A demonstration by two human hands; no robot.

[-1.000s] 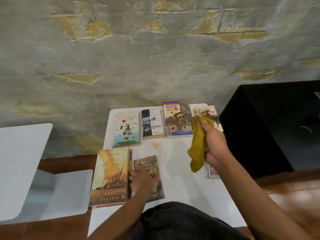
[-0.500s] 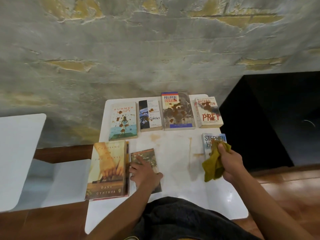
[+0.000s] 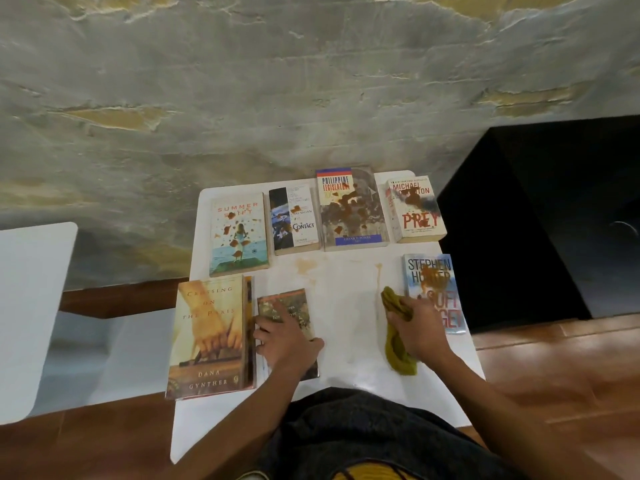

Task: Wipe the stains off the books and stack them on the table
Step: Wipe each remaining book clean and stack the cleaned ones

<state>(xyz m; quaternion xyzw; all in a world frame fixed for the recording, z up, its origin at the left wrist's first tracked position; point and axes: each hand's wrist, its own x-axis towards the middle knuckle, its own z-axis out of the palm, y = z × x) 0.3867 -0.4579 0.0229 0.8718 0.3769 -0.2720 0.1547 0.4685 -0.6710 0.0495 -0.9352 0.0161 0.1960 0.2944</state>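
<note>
Several stained books lie flat on a small white table (image 3: 346, 341). Along the back: Summer Shift (image 3: 239, 233), Contact (image 3: 294, 220), Philippine Legislature (image 3: 351, 209) and Prey (image 3: 415, 209). In front: Crossing on the Paris (image 3: 209, 337) at left, a small brown paperback (image 3: 287, 310) beside it, and a Stephen Hunter book (image 3: 433, 289) at right. My left hand (image 3: 287, 344) rests flat on the brown paperback. My right hand (image 3: 420, 327) grips an olive-yellow cloth (image 3: 398, 334) on the tabletop just left of the Hunter book.
Brown smears (image 3: 306, 266) mark the tabletop between the rows. A white chair (image 3: 34, 306) stands left of the table. A black cabinet (image 3: 540, 220) sits to the right. A rough concrete wall (image 3: 277, 98) rises behind the table. Wooden floor (image 3: 554, 368) lies around.
My right hand has come down with the cloth from above the Prey book to the tabletop beside the Hunter book. My left hand has stayed on the brown paperback.
</note>
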